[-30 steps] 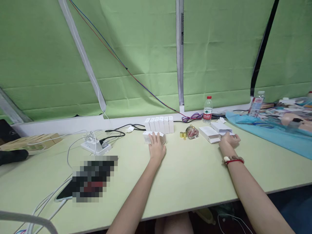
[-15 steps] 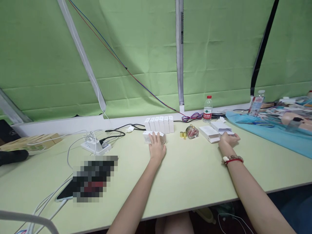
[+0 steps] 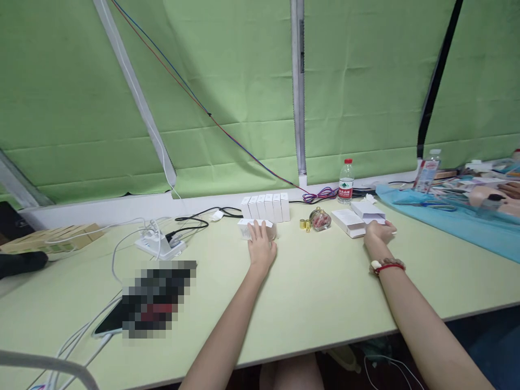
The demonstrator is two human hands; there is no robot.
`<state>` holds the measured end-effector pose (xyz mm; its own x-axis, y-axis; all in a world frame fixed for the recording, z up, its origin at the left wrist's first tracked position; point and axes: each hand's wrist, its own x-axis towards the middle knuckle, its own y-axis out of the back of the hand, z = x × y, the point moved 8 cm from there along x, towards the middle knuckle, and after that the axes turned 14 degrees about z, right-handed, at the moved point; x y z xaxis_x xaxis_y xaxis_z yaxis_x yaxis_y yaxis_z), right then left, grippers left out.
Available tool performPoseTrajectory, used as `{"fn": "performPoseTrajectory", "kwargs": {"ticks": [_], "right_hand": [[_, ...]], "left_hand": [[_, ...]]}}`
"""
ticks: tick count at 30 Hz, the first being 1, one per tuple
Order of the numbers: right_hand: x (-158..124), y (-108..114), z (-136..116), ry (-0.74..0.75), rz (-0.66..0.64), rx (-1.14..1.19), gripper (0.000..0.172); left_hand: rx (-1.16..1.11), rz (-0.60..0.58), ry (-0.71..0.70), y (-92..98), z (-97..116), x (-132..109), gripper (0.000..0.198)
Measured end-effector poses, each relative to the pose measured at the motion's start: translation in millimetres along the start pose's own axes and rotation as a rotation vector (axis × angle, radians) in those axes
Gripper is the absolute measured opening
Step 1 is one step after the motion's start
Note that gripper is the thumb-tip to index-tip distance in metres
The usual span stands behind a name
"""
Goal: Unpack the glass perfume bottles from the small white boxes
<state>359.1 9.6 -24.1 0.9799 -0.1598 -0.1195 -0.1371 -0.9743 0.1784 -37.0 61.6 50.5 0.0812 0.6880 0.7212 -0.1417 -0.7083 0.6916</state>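
Note:
My left hand (image 3: 261, 244) lies over a small white box (image 3: 245, 228) on the table, its fingers stretched out on top. Directly behind that box stands a row of several upright white boxes (image 3: 266, 207). My right hand (image 3: 378, 233) is at the open near end of a white box (image 3: 368, 211) lying flat. Its fingers are curled, with a small white bit at the tips that I cannot make out. Left of this box lies another white box (image 3: 348, 222). Between my hands are a round glass bottle (image 3: 320, 219) with pink contents and small gold caps (image 3: 304, 223).
A red-capped water bottle (image 3: 346, 181) stands at the back by coiled purple wire (image 3: 325, 193). Blue sheeting (image 3: 459, 222) with clutter is on the right. Leftward are a power strip (image 3: 160, 249), white cables, a pixelated dark device (image 3: 108, 319) and yellowish boxes (image 3: 52, 238).
My right hand has shifted slightly and its fingers have curled in more; the white flap by the box's open end no longer shows. My left hand stays put on its box.

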Motion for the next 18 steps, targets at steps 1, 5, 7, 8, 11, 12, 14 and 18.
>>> {"fn": "performPoseTrajectory", "kwargs": {"ticks": [1,5,7,8,11,12,14,18], "right_hand": [[0.5,-0.1,0.3,-0.001,0.006,-0.001,0.041],[4.1,-4.7,2.1,0.015,0.006,-0.007,0.042],[6.7,-10.9,4.7,0.023,-0.024,-0.024,0.045],[8.2,-14.2,6.2,0.029,-0.039,-0.036,0.046],[12.4,-23.8,9.5,0.065,-0.081,-0.073,0.047],[13.1,-26.8,9.5,0.087,-0.098,-0.075,0.047],[13.5,-30.8,8.2,0.132,-0.124,-0.061,0.050],[12.2,-30.9,8.5,0.158,-0.142,-0.059,0.058]], "left_hand": [[0.000,0.000,0.000,0.1,0.0,0.0,0.064],[0.004,0.010,0.001,0.9,-0.3,0.2,0.064],[0.005,0.013,0.001,1.2,-0.5,0.1,0.064],[0.005,0.013,0.001,1.3,-0.6,0.0,0.064],[0.006,0.016,-0.001,1.3,-0.7,-0.1,0.064],[0.007,0.018,-0.001,1.3,-0.8,-0.1,0.064],[0.007,0.022,-0.001,1.4,-0.8,0.0,0.064],[0.002,0.019,0.006,1.6,-1.2,-0.1,0.064]]}}
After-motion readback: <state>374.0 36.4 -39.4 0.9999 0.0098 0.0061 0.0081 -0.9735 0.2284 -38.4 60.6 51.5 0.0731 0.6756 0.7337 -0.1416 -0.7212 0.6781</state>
